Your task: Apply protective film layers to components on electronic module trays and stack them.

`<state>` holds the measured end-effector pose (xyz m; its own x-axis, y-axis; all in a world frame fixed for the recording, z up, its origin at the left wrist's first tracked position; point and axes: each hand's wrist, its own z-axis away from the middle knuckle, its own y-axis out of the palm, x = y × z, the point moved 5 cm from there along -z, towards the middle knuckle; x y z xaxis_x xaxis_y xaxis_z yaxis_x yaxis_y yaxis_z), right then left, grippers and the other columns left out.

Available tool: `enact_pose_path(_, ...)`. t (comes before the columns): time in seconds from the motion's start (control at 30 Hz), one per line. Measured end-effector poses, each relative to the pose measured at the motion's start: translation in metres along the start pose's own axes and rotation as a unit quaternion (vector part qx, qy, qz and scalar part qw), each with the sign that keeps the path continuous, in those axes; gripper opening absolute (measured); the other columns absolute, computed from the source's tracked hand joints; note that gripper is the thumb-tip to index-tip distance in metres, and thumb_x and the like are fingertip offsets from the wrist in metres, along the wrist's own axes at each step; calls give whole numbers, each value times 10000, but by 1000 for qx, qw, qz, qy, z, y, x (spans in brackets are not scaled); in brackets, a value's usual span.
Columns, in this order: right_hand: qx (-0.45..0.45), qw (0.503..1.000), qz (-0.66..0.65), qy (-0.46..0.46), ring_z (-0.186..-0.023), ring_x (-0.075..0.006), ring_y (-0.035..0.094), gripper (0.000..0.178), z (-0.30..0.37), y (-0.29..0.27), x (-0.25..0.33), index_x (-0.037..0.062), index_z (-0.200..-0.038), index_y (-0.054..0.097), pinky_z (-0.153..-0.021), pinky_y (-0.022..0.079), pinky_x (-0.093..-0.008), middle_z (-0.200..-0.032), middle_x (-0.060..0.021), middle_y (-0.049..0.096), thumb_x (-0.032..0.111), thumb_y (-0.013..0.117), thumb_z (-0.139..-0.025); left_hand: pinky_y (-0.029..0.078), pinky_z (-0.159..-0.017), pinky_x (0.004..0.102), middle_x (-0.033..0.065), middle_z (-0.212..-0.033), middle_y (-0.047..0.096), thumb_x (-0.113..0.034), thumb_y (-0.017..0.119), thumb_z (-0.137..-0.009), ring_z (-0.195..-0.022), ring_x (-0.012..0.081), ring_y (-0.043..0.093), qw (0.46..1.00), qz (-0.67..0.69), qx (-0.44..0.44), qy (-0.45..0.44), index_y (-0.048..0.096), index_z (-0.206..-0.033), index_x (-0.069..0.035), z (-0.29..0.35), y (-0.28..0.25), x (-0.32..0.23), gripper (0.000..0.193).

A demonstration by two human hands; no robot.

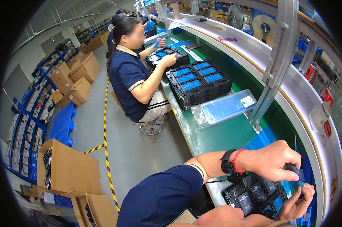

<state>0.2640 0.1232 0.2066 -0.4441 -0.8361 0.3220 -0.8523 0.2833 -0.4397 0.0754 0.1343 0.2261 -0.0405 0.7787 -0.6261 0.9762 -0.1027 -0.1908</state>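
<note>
My left hand point(275, 160), with a black watch and a red cord at the wrist, reaches across the bench from the left. Its thumb and fingers pinch a small translucent blue film point(298, 174). My right hand point(297, 204), lower and close by, has its fingertips closed at the film's lower edge. Beneath both hands lies a black tray point(231, 196) of flat black battery cells point(245, 202) with white print. Blue film point(278, 203) covers some of the cells, and my hands hide part of the tray.
Farther along the green bench point(216, 140) are a clear plastic bag of blue sheets point(225, 109) and stacked black trays point(201, 89). A seated co-worker point(131, 81) handles a blue piece over another tray. A metal post point(275, 64) and a curved white shelf point(292, 104) rise on the right.
</note>
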Motion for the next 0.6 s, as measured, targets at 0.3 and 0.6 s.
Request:
enact_pose_path(0.3, 3, 1000, -18, 20, -841, -218, 455, 59, 1, 1, -4, 10, -907, 461, -838, 360, -344, -866, -90, 501, -27, 504, -894, 336, -423, 312, 107, -529, 506, -174, 712, -727, -442, 219, 490, 1000, -12, 20, -10, 592, -763, 12, -2, -1, 3, 225)
enact_pose_path(0.6, 10, 999, -36, 12, -827, -212, 445, 45, 1, 0, 0, 16, -915, 455, -809, 355, -335, -864, -92, 499, -7, 492, -906, 359, -432, 302, 112, -549, 532, -174, 716, -733, -455, 219, 510, 1000, 7, 13, -18, 598, -760, 13, 0, -1, 1, 223)
